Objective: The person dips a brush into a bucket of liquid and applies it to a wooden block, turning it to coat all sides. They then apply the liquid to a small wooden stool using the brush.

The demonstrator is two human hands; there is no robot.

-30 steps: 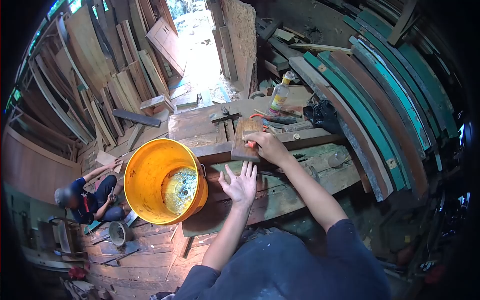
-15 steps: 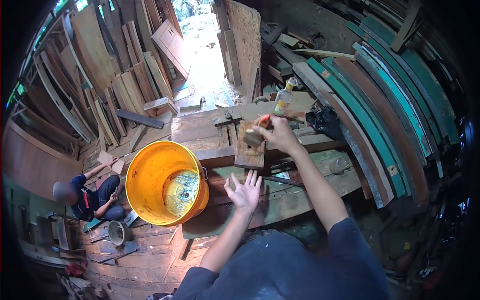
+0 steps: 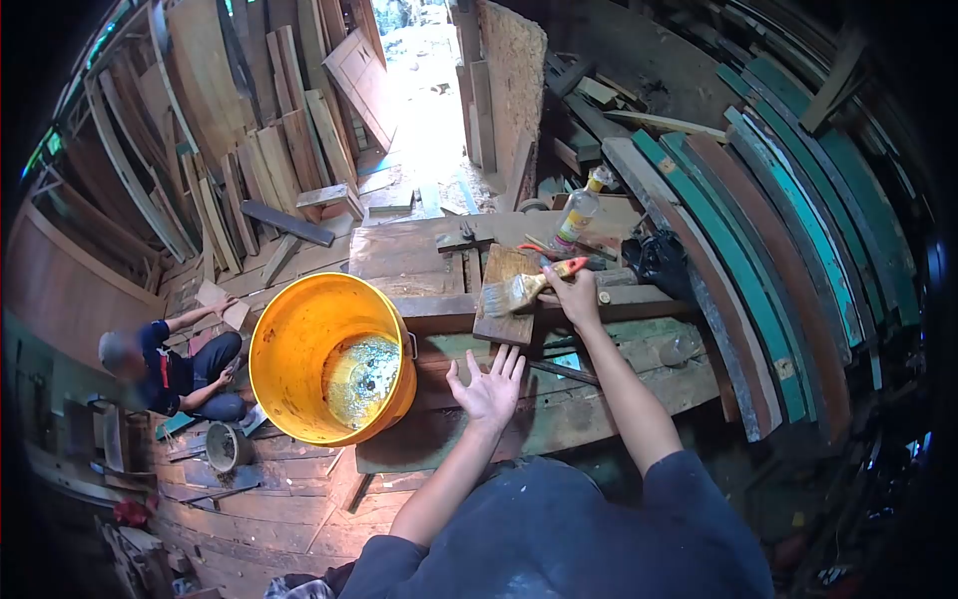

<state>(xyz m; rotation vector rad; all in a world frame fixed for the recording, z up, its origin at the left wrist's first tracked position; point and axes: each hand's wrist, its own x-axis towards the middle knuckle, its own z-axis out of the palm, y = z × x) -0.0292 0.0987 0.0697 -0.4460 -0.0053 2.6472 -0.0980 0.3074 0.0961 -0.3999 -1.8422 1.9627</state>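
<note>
A paintbrush (image 3: 513,293) with a red-tipped handle is gripped in my right hand (image 3: 576,298). Its wide bristles lie over a small wooden block (image 3: 506,266) on the workbench, pointing left. Palm up and fingers spread, my left hand (image 3: 489,389) holds nothing; its fingertips are at the near end of the block. To the left of that hand stands a large yellow bucket (image 3: 274,374), tilted in view, with some wet-looking, speckled matter at its bottom. A glass bottle (image 3: 577,215) with a label stands beyond my right hand.
The workbench (image 3: 449,439) runs across in front of me. Curved green and brown boards (image 3: 728,270) are stacked at right, planks (image 3: 269,160) lean at back left. Another person (image 3: 190,369) crouches at left, holding a piece of wood, near a small grey bucket (image 3: 229,447). A black plastic bag (image 3: 654,262) lies at right.
My right hand has turned the brush, so its bristles now point left, its handle tip right. My left hand stays palm up. The whole view has shifted slightly.
</note>
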